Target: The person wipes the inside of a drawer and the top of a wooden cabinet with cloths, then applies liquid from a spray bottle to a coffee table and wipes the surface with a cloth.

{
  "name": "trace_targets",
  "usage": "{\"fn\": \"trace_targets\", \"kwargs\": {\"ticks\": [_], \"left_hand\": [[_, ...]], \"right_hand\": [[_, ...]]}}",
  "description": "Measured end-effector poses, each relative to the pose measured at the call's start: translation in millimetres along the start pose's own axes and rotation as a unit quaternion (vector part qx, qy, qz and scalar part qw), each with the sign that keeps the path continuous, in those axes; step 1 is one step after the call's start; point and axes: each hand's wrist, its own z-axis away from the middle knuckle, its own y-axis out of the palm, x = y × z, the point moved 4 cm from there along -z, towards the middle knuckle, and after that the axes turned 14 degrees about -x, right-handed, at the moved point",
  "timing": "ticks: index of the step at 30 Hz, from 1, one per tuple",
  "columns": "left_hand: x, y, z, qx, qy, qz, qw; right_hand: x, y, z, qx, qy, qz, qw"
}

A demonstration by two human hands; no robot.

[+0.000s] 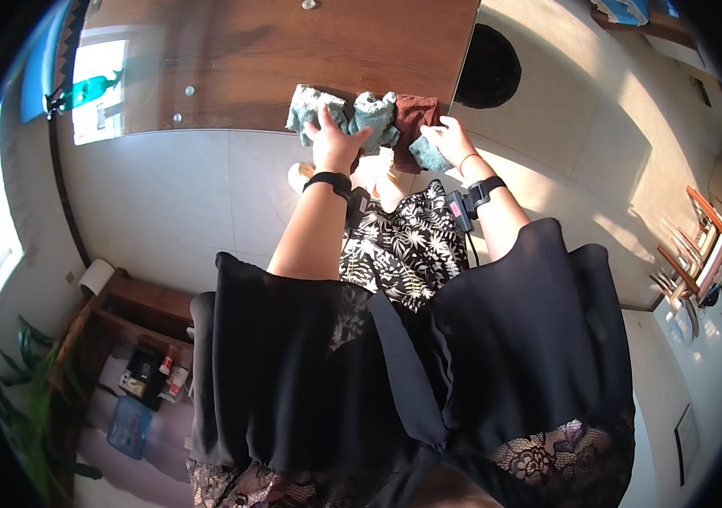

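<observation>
Near the table's front edge lie a pale green cloth (308, 105), a second bunched green cloth (375, 117) and a dark red-brown cloth (412, 120) that hangs over the edge. My left hand (333, 146) is over the first two, its fingers and thumb spread and apparently touching them. Right of the red-brown cloth, my right hand (454, 142) is closed on a small folded teal cloth (430, 156), just off the table edge. Part of that cloth is hidden by the fingers. Black straps with small devices circle both wrists.
The brown wooden table (251, 63) spans the top, with small clear discs (190, 91) on it. A green spray bottle (90, 91) is at its left. A round black object (488, 66) lies on the floor at right. A wooden cabinet (149, 296) stands lower left.
</observation>
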Motion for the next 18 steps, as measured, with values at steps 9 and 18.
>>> {"fn": "trace_targets", "kwargs": {"ticks": [9,18], "left_hand": [[21,16,-26,0.001,0.164,-0.027,0.986],[14,-43,-4,0.449,-0.158,0.350,0.807]], "right_hand": [[49,49,38,-0.062,0.036,0.266,0.961],[58,65,44,0.195,0.080,-0.219,0.953]]}}
